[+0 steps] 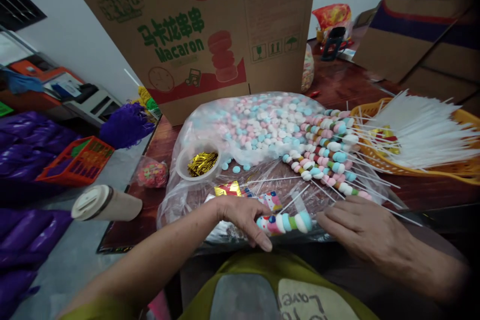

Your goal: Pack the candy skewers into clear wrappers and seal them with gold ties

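My left hand (245, 215) is closed round one end of a candy skewer (292, 221), which lies nearly level above the table's front edge. Pink, white, blue and green sweets show on it, with a patterned wrapper piece at the held end. Beside its other end, my right hand (354, 225) has its fingers curled together; what they pinch is hidden. Finished-looking skewers (326, 155) lie in a stack beyond my right hand. Behind them a clear plastic bag (195, 120) spills loose pastel sweets (258, 122). Gold and patterned wrapper squares (228, 189) rest beyond my left hand.
A white bowl (182, 165) holds gold twist ties. At the right, an orange basket (423, 172) is full of white sticks (431, 132). A large carton (225, 25) stands at the back. A lidded cup (108, 203) and a small candy bag (152, 174) are at left.
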`<state>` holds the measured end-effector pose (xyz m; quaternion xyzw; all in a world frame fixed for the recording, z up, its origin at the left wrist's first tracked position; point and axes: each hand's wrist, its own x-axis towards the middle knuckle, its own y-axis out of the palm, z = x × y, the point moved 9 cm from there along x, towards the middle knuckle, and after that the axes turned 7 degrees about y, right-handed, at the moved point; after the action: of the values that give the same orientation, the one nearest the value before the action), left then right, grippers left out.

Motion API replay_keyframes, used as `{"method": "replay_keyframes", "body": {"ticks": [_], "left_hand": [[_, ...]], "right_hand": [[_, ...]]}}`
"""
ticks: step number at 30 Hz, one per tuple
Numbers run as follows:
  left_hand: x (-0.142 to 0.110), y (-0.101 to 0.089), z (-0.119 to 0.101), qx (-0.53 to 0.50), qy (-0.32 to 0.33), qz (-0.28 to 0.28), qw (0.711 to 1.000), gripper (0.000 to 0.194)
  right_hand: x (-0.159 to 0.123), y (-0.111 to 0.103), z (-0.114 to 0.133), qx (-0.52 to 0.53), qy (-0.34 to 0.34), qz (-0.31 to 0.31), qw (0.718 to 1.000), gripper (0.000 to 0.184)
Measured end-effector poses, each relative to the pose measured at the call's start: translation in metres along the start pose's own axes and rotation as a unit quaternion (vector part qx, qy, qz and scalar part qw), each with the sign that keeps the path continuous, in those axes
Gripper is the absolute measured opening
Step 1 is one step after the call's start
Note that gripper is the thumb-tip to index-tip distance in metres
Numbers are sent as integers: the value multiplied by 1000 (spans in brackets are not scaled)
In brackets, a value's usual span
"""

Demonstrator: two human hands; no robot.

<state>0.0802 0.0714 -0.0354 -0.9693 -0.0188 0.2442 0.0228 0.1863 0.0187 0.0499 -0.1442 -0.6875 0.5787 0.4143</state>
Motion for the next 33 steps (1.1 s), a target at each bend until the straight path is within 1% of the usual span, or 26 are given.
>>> {"method": "replay_keyframes", "body": {"ticks": [1, 2, 3, 5, 7, 8, 12, 15, 17, 19, 21, 23, 25, 27, 29, 31, 33], "left_hand": [[2, 8, 1, -40, -7, 39, 998, 44], [4, 13, 2, -75, -12, 59, 995, 43], [6, 15, 3, -104, -17, 60, 993, 44], [10, 12, 4, -140, -22, 20, 990, 45], [9, 4, 2, -144, -12, -28, 989, 46], [6, 1, 1, -139, -6, -41, 989, 47], [-1, -4, 0, -80, -11, -53, 995, 48], [1, -8, 0, -10, -23, -81, 996, 38], [7, -10, -2, 39, -25, -97, 994, 33], [15, -10, -7, 91, -12, -105, 990, 34], [22, -7, -12, 125, 5, -100, 987, 36], [25, -5, -12, 118, 10, -89, 989, 35], [25, -8, -11, 104, 9, -93, 990, 34], [22, -14, -10, 106, 12, -119, 987, 38], [21, -20, -11, 135, 19, -154, 979, 41], [27, -20, -12, 170, 25, -175, 970, 41], [34, -18, -10, 192, 19, -197, 961, 37]], "right_hand": [[0, -1, 1, 3, -8, -1, 1000, 24], [-1, -2, 2, 4, -14, -1, 1000, 24], [-1, -2, 3, 3, -19, 1, 1000, 25], [-2, -2, 3, -4, -27, 7, 1000, 26], [-3, -2, 4, -18, -39, 12, 999, 26], [-3, -2, 5, -27, -43, 12, 999, 26], [-2, -2, 6, -45, -48, 13, 998, 29], [0, 4, 8, -35, -52, 17, 998, 24], [2, 12, 10, -21, -47, 26, 998, 23], [6, 21, 11, 6, -32, 31, 999, 24], [12, 30, 12, 39, -12, 47, 998, 23], [19, 36, 8, 78, 15, 68, 994, 21], [24, 36, -2, 109, 50, 79, 990, 20], [28, 32, -13, 127, 75, 81, 986, 21], [32, 32, -16, 135, 85, 93, 983, 21], [36, 41, -10, 149, 87, 112, 979, 17], [40, 53, -1, 163, 94, 123, 974, 13]]}}
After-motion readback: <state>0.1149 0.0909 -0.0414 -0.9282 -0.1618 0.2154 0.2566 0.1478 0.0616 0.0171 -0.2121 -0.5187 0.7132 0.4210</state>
